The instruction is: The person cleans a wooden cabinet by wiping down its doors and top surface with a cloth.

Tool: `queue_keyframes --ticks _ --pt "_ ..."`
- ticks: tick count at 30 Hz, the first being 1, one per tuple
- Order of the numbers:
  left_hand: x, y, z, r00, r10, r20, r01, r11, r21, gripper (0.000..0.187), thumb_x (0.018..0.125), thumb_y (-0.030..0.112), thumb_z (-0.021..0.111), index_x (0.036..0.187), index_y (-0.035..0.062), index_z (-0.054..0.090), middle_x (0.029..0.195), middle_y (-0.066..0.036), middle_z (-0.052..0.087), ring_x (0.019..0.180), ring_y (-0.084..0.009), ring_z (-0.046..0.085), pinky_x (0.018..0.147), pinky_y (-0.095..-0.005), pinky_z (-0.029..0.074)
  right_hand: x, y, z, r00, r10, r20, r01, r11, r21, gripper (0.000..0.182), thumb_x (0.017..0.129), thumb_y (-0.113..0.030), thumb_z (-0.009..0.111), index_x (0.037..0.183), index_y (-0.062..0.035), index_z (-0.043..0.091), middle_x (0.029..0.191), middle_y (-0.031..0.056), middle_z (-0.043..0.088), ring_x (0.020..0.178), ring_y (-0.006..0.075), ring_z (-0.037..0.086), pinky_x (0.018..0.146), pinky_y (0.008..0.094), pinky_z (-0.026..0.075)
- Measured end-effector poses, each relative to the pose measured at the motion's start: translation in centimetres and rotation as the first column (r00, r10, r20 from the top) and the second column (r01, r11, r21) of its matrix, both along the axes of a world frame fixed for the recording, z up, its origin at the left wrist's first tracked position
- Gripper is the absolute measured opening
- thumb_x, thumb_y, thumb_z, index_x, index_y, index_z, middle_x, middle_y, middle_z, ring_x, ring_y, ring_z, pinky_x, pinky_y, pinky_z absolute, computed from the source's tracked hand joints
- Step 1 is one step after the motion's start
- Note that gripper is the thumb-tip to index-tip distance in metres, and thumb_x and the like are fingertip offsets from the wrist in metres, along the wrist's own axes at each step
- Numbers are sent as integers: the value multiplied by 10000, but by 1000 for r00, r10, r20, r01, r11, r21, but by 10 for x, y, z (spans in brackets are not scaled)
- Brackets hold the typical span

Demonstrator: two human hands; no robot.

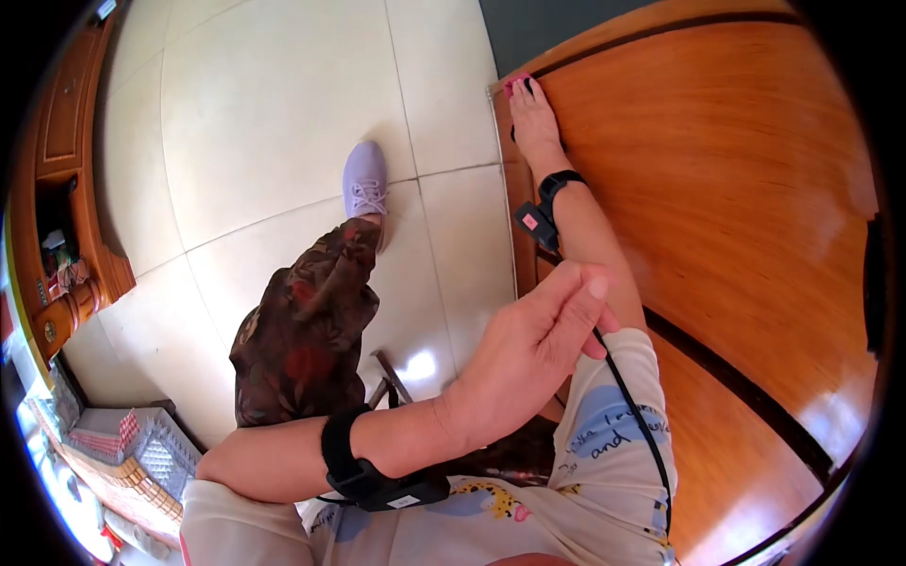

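My right hand (536, 121) reaches far forward, palm down, against the edge of a brown wooden panel (708, 170). Its fingers lie close together over a small pink and black item (511, 87), mostly hidden under the hand. My left hand (538, 340) is raised in front of my body, fingers curled and thumb pressed toward them, with nothing visible in it. A black cable (623, 382) runs behind its fingertips. Black straps with small devices sit on both wrists.
Pale floor tiles (274, 113) lie ahead, where my foot in a lilac shoe (365, 177) stands. At the left is a carved wooden cabinet (66, 123) with an open compartment. A silver patterned box (165, 457) is at lower left. Dark metal legs (389, 377) show beside my trouser leg.
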State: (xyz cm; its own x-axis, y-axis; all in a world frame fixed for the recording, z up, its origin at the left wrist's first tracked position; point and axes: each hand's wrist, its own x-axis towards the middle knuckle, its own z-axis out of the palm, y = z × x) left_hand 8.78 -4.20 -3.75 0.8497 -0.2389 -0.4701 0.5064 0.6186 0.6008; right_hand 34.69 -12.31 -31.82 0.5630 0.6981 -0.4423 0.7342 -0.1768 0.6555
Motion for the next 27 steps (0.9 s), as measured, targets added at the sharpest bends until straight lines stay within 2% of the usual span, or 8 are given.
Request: queue_keyframes --ticks 10,16,18,19,20,22,24,27 --pt "0 -14 -4 996 37 83 -41 998 40 439 1057 396 349 1280 47 493 1008 -56 615 863 -113 604 722 -246 476 -70 -68 11 998 64 -15 -64 998 26 542 934 -287 481 1397 -6 472 1478 111 433 1418 231 310 1209 428 83" --pt "-7 -28 -8 988 71 140 -83 993 82 365 1038 350 398 1157 34 536 893 -71 654 731 -154 655 613 -274 502 -160 -106 52 993 -5 -120 -32 951 -309 641 953 -319 451 1487 0 299 1575 98 263 1479 222 159 1220 420 59" --pt "-7 -38 -13 989 40 142 -54 994 91 369 1029 373 410 1149 51 545 890 -72 658 717 -143 657 583 -264 511 -197 -124 51 804 510 308 -50 573 -818 708 963 -366 426 1519 -11 167 1606 93 132 1491 240 100 1220 408 36" --pt "-7 -40 -14 989 25 147 -36 996 77 369 1029 373 410 1149 51 545 890 -72 658 717 -143 657 583 -264 511 -202 -137 48 345 932 107 186 44 -982 743 967 -395 415 1531 -23 107 1617 92 71 1494 251 78 1218 401 27" --pt "-6 -42 -15 990 18 143 -29 997 72 369 1025 380 413 1158 62 544 885 -68 658 710 -142 658 573 -262 513 -207 -154 40 118 975 -187 462 -220 -859 780 971 -424 405 1544 -34 48 1627 91 9 1498 263 56 1217 395 18" --pt "1 -39 -14 989 2 151 -11 998 59 369 1022 387 415 1168 73 542 880 -64 658 703 -142 659 564 -259 515 -202 -173 -10 50 810 -584 641 -475 -603 744 938 -490 465 1514 -63 268 1573 119 267 1479 316 148 1204 399 76" --pt "8 -23 -12 968 104 228 -109 994 10 433 1005 421 433 1273 88 504 1015 -103 669 856 -157 651 708 -283 516 -195 -162 10 -45 554 -831 827 -447 -342 648 922 -447 495 1438 -83 354 1486 121 350 1416 314 237 1153 403 155" --pt "23 6 0 905 302 300 -328 944 39 476 1014 394 410 1309 23 460 1108 -134 665 922 -194 657 757 -306 524 -187 -134 59 189 -447 -874 954 295 55 382 874 -317 586 1213 -141 613 1224 129 597 1224 307 504 998 417 392"
